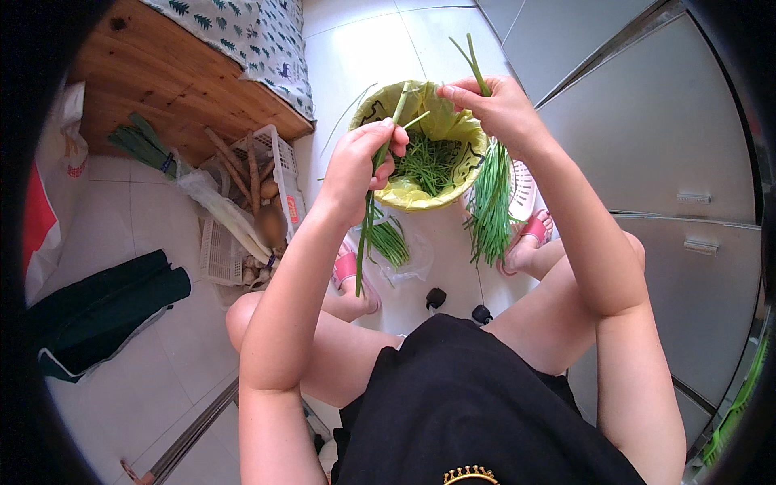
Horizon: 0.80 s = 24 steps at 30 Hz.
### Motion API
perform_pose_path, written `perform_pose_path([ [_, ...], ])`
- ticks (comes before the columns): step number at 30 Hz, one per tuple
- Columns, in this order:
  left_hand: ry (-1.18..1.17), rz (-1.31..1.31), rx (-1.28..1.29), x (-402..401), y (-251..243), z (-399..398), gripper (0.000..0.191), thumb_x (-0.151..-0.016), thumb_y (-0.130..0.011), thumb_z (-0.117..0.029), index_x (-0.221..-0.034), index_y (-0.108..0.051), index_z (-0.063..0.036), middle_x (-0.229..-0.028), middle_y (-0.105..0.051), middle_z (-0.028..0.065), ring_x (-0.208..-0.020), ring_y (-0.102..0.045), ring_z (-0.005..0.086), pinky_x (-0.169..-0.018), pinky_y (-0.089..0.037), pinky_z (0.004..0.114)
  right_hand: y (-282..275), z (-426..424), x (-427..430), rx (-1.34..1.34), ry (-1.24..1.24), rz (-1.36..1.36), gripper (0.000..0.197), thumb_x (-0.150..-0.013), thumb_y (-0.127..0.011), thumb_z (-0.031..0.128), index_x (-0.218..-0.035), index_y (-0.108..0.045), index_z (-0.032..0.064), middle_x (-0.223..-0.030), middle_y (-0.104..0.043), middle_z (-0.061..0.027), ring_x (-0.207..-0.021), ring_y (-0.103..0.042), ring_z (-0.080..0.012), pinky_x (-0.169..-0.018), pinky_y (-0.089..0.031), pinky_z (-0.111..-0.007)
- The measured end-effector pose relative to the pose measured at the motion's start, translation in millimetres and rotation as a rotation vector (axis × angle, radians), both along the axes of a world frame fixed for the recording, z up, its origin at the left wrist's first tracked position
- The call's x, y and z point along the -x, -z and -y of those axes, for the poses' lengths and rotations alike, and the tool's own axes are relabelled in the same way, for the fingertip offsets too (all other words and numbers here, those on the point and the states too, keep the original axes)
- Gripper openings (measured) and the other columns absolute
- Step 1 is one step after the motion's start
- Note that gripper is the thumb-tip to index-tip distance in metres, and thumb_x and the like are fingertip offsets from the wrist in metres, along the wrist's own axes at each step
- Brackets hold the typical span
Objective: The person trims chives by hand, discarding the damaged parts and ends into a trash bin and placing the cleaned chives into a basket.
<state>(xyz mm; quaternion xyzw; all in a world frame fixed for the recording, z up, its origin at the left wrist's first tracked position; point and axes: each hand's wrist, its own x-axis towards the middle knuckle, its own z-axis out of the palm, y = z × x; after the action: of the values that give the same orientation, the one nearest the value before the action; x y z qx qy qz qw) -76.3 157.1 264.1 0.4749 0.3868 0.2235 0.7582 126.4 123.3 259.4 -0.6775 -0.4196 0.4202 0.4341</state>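
Observation:
My left hand [367, 157] grips a few green chive-like stalks [365, 242], their pale ends pointing up and their leaves hanging down. In my right hand [500, 112] are a couple of green stems [478, 66], sticking up past the fingers. Below that hand a thick bunch of long green leaves [492, 212] hangs over a pale slotted basket [522, 191]; my hand hides whether the stems join it. Both hands are above a bin lined with a yellow bag [400, 199], which holds a heap of green scraps [427, 160].
Another green bunch [390, 242] lies on clear plastic between my feet. To the left, a white crate [221, 251] holds root vegetables, with leeks [212, 197] across it. A dark green folded cloth item [109, 315] is on the floor. Metal-fronted cabinet doors [655, 133] stand to the right.

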Motion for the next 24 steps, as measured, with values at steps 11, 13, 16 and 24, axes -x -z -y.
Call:
perform_pose_path([
  [11,-0.010,0.081,0.049,1.5,3.9,0.6,0.026,-0.092,-0.041,-0.027,-0.086,-0.054,-0.0049,-0.073,-0.048,-0.0006,-0.056,-0.040,0.0056,-0.045,-0.029,0.019,-8.3,8.7,24.7,-0.087,-0.098,-0.103,0.019,-0.080,-0.065,0.020,-0.085,-0.064,0.0019,-0.073,-0.060,-0.0001,-0.065,-0.052,-0.0057,-0.058,-0.042,-0.021],
  [13,-0.010,0.088,0.042,0.2,3.2,1.1,0.026,-0.092,-0.041,-0.027,-0.087,-0.054,-0.0050,-0.074,-0.048,-0.0004,-0.057,-0.040,0.0059,-0.045,-0.029,0.019,-0.6,7.0,24.4,-0.152,-0.088,-0.134,0.018,-0.081,-0.065,0.019,-0.082,-0.063,0.0010,-0.070,-0.059,0.0009,-0.065,-0.053,-0.0065,-0.062,-0.043,-0.022],
  [16,-0.030,0.086,0.046,-0.8,2.9,1.4,0.026,-0.092,-0.043,-0.027,-0.086,-0.055,-0.0048,-0.073,-0.049,-0.0010,-0.055,-0.039,0.0052,-0.045,-0.028,0.018,2.4,6.3,20.7,-0.177,-0.059,-0.022,0.019,-0.077,-0.068,0.018,-0.080,-0.064,-0.0001,-0.072,-0.064,-0.0063,-0.067,-0.059,-0.0105,-0.064,-0.047,-0.024],
  [24,0.018,-0.055,-0.116,-1.2,9.6,1.0,0.024,-0.090,-0.049,-0.027,-0.084,-0.059,-0.0070,-0.071,-0.051,-0.0041,-0.053,-0.037,0.0016,-0.045,-0.026,0.015,-4.4,8.5,20.4,-0.129,-0.077,-0.011,0.021,-0.076,-0.070,0.022,-0.082,-0.062,0.0038,-0.064,-0.052,0.0033,-0.054,-0.042,-0.0032,-0.047,-0.034,-0.019],
])
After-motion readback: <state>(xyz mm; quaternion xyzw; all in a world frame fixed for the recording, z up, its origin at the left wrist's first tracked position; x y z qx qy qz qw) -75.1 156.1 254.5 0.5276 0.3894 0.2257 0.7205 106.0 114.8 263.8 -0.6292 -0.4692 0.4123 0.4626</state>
